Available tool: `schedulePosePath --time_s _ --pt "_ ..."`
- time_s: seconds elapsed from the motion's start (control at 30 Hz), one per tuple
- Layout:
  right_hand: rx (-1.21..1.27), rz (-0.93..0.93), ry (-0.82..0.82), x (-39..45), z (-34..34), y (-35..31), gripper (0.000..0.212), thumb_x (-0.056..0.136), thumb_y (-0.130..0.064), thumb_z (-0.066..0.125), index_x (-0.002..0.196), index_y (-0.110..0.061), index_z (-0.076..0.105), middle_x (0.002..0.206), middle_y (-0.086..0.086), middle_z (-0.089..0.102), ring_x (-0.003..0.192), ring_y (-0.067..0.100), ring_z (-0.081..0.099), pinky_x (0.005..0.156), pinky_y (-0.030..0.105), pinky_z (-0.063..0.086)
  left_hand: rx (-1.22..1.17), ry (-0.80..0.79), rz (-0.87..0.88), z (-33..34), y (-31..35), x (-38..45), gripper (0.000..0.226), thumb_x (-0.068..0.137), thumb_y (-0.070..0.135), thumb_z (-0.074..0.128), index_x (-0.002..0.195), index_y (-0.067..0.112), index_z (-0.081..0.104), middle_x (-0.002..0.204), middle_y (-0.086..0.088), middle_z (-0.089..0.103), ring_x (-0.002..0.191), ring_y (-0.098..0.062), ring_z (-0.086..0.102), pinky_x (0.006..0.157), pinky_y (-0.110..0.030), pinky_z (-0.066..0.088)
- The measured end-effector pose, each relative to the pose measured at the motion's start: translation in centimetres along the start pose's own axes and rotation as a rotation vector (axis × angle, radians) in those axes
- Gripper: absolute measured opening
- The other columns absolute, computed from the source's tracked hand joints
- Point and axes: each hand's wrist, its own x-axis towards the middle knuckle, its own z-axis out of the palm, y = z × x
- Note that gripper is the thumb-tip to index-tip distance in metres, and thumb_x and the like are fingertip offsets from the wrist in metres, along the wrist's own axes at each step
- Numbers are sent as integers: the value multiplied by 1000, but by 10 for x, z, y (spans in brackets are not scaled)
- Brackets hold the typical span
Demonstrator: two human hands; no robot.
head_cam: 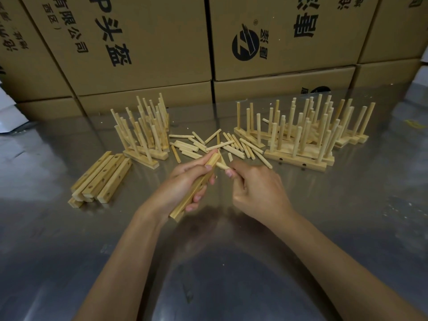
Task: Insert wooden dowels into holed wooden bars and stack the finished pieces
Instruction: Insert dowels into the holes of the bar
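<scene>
A holed wooden bar (pixel 195 185) is gripped in the left hand (pixel 185 184), fingers curled round its middle, and held slanted above the steel table (pixel 231 262) with its far end raised. A single dowel (pixel 222 166) is pinched between thumb and fingertips of the right hand (pixel 257 188), its free tip pointed at the upper end of the bar and brought very near it; whether the tip is already seated in a hole cannot be told.

For the step to be done well, the bar should be turned so that a hole faces the dowel squarely, and the dowel should be kept in line with the hole's axis before it is pushed, since a tilted entry is likely to jam or chip the rim. A slight twist under steady pressure would probably help it go fully home.

More loose dowels (pixel 208 144) are scattered just beyond the hands. Unfilled bars (pixel 104 179) are piled to the left, and finished pieces are stacked at the far left (pixel 143 135) and far right (pixel 301 140), in front of cardboard boxes (pixel 278 38).
</scene>
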Motion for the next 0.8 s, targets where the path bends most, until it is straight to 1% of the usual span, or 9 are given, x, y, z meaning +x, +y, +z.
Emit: schedulePosePath --time_s 0.13,0.27,0.33,0.43,0.47,0.53,0.6,0.7,0.8 --pt "468 238 -104 2 -2 -2 26 100 -21 52 78 -14 65 52 -11 46 47 6 39 45 18 27 56 -26 13 -1 -1 0 45 103 16 47 139 41 55 80 -1 58 49 -10 41 33 -22 31" --pt "1226 718 -470 9 -13 2 33 105 -24 41 82 -10 60 49 -10 25 39 6 18 34 18 16 73 -76 3 -4 -1 0 44 103 16 48 134 45 59 79 0 58 49 -10 41 33 -21 32" --pt "1029 651 -405 7 -12 -2 34 105 -27 41 76 -16 56 48 -10 27 40 8 22 36 19 19 51 -90 -3 -5 -2 0 43 103 16 48 133 45 60 80 -1 58 49 -10 41 33 -21 31" --pt "15 184 -146 -5 -3 -10 23 103 -29 43 83 -23 51 56 -7 47 51 19 47 52 28 29 7 -83 -19 -6 -2 1 43 103 15 47 135 42 59 78 -3 56 47 -10 40 32 -20 31" --pt "-190 88 -77 -8 -1 -13 17 102 -28 43 90 -22 52 59 -4 51 55 25 54 53 30 29 -14 -86 -19 -6 -2 2 43 103 15 47 137 41 58 78 -3 56 47 -10 41 32 -20 31" --pt "-194 73 -9 -10 0 -15 14 101 -27 45 94 -20 55 60 -5 50 55 26 56 52 30 29 -36 -106 -8 -8 -1 2 44 102 16 48 138 41 57 78 -3 56 47 -9 41 32 -20 32" --pt "218 273 -82 -5 1 -14 22 102 -28 47 84 -20 57 54 -11 45 50 13 45 49 26 27 -1 -128 -11 -9 -2 2 44 103 16 48 135 45 59 77 -2 57 46 -9 41 32 -20 33" --pt "1065 712 -436 4 -7 -8 36 105 -30 41 72 -17 49 46 -10 28 40 7 22 34 19 18 -1 -171 -34 -11 -3 1 45 102 16 48 136 44 58 78 -2 56 47 -9 40 32 -19 32" --pt "1404 819 -583 8 -13 0 33 106 -26 36 76 -16 44 49 -9 19 35 5 14 31 18 13 -72 -246 -53 -12 -4 2 44 101 21 50 136 49 56 78 -3 52 47 -8 38 33 -19 33"
